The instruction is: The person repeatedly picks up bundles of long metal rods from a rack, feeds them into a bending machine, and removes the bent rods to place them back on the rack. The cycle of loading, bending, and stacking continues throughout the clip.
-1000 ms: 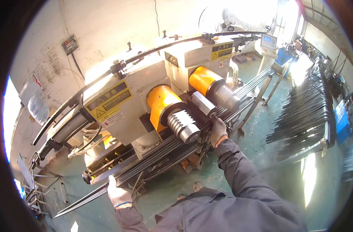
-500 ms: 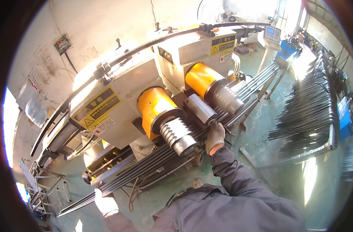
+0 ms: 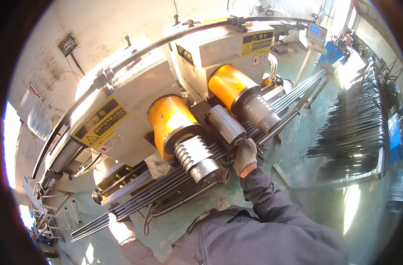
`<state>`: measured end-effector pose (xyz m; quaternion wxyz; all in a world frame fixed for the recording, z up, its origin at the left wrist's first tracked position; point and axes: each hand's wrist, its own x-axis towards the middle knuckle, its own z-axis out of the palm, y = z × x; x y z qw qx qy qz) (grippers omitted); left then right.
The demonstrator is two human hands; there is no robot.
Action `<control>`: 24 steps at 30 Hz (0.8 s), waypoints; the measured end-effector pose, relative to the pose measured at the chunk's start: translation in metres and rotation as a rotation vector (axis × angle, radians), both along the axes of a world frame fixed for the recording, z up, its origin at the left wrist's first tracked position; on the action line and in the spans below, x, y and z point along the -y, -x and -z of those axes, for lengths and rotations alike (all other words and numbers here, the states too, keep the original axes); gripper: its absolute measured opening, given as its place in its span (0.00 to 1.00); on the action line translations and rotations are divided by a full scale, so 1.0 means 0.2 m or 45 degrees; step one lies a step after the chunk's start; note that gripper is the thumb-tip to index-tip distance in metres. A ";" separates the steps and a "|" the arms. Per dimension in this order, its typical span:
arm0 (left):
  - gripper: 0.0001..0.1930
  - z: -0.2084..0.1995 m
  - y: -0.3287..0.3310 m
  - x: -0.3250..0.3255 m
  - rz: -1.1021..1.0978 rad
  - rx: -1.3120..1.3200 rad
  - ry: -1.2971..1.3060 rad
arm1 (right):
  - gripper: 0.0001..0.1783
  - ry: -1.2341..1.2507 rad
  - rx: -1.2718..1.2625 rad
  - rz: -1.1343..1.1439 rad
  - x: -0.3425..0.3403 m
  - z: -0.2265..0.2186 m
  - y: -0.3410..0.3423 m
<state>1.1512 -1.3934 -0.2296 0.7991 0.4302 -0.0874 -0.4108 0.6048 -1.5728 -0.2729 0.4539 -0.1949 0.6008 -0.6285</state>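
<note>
Left hand (image 3: 120, 229): gloved grip clenched on the near end of the rod bundle (image 3: 166, 190).
Right hand (image 3: 245, 155): grip closed around the rods by the machine (image 3: 135, 110).
Floor (image 3: 298, 145): green, worn.
Room: rod rack (image 3: 356, 132) far right.

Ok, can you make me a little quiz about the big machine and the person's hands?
1. True or false: both gloved hands are on the bundle of long metal rods.
2. What colour are the two big cylinders on the machine? A) blue B) orange C) pink
3. Fill in: the right hand rests on the rods beside the ribbed steel ____.

Key:
1. True: the left hand holds the rods' near end, the right hand is further along.
2. B: see the near cylinder and the far cylinder.
3. roller.
</note>
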 end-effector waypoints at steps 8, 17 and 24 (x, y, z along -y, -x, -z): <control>0.23 -0.09 0.50 0.07 0.238 0.023 0.020 | 0.35 0.148 0.010 -0.055 -0.17 -0.07 -0.02; 0.25 -0.15 0.55 0.04 0.336 -0.215 0.108 | 0.27 -0.027 -0.786 0.071 -0.41 0.12 0.06; 0.25 -0.13 0.00 -0.14 0.021 -0.351 0.181 | 0.23 -0.306 -0.408 -0.173 -0.74 0.57 0.23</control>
